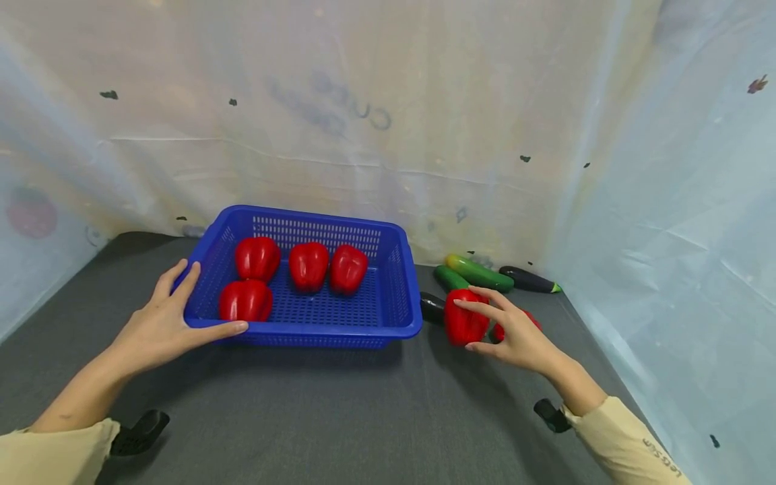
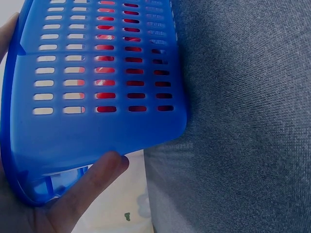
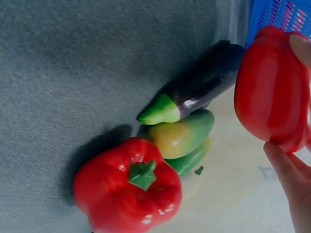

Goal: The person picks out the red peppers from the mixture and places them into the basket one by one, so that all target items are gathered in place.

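In the head view a blue plastic basket (image 1: 339, 329) stands on the dark cloth, with several red bell peppers (image 1: 309, 267) inside. My left hand (image 1: 159, 329) grips its near left corner, the thumb along the front rim and the fingers at the left side. The left wrist view shows the slotted basket wall (image 2: 97, 131) up close, red showing through. My right hand (image 1: 515, 337) holds another red bell pepper (image 1: 463, 320) just right of the basket, raised off the cloth. The right wrist view has this pepper (image 3: 272, 92) between thumb and fingers.
Beyond my right hand lie a dark eggplant (image 1: 529, 279), a yellow-green cucumber-like vegetable (image 1: 481, 273) and a green one (image 1: 450, 277). A second eggplant (image 1: 432, 308) sits beside the basket. One more red bell pepper (image 3: 126, 189) rests on the cloth. Pale sheeting (image 1: 364, 101) hangs behind.
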Demonstrator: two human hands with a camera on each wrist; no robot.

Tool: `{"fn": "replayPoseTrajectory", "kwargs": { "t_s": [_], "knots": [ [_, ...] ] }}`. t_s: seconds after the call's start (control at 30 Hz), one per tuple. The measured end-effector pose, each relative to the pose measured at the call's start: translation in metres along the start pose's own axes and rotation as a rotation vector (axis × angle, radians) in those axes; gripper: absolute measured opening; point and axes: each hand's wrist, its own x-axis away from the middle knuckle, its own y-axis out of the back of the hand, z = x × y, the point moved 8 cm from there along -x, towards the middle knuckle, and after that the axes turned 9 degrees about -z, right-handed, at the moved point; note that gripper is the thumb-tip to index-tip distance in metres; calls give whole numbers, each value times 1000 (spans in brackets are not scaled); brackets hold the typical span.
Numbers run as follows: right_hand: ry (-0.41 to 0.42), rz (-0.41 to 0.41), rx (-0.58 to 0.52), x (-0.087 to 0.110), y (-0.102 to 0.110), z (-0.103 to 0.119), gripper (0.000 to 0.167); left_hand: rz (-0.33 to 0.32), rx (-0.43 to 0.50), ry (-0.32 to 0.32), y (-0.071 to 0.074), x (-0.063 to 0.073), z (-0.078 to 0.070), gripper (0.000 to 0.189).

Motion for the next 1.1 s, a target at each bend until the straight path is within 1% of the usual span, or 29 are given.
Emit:
{"fn": "replayPoseTrajectory", "kwargs": {
  "t_s": [0.27,0.5,0.7,0.93,1.1],
  "knots": [
    [15,-5,-8,-10,8,5,71,9,-1,-4,-1,-1,-1,123],
    [73,-26,-20,-28,19,18,70,9,-2,0,0,0,-1,124],
    [96,-41,-11,-43,26,28,70,8,-8,-1,1,0,-1,123],
    [115,-32,-38,-58,26,37,70,0,-13,-3,0,-1,0,124],
    [104,1,-55,-69,21,42,70,-5,-9,-8,0,-1,0,124]
  ]
}}
